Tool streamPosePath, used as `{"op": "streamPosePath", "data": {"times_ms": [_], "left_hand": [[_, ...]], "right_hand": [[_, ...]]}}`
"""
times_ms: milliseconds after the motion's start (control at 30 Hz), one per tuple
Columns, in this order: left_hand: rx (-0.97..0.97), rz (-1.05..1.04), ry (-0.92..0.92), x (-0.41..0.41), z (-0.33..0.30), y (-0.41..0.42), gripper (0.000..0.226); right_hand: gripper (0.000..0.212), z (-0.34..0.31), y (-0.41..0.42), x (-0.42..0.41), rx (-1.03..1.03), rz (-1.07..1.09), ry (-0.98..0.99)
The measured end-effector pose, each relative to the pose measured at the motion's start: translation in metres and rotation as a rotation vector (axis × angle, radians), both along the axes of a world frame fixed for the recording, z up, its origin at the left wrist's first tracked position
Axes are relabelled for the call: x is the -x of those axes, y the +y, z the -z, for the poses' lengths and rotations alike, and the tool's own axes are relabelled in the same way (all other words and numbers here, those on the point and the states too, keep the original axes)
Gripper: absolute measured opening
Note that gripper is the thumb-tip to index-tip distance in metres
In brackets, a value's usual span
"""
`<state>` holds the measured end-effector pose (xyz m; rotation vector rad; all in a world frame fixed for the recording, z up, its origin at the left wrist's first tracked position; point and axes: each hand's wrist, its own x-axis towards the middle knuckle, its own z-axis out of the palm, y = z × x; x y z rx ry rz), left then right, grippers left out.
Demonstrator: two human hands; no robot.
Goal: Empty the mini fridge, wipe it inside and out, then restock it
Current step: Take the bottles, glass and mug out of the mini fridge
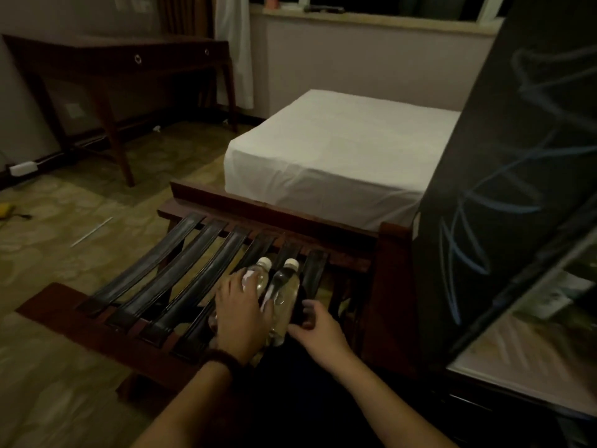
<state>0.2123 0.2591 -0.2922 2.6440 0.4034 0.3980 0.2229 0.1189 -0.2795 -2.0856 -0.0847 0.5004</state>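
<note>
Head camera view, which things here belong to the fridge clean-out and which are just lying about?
Part of the job:
- two water bottles, left one, right one, lying on the luggage rack
- left hand resting on the left bottle
- right hand beside the right bottle

Just lying about:
- bed
- desk
- power strip

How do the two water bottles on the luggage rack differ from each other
The left bottle lies under the left hand, which covers most of it; the right bottle is almost fully visible, the right hand beside it. Both are clear, white-capped, lying along the rack's straps, caps pointing away.
</note>
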Motion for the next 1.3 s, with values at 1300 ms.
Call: {"op": "streamPosePath", "data": {"times_ms": [1300], "left_hand": [[0.983,0.224,-0.183,-0.092,-0.081,-0.368,0.081]], "right_hand": [[0.069,-0.078,-0.301,-0.07,0.133,0.698,-0.591]]}}
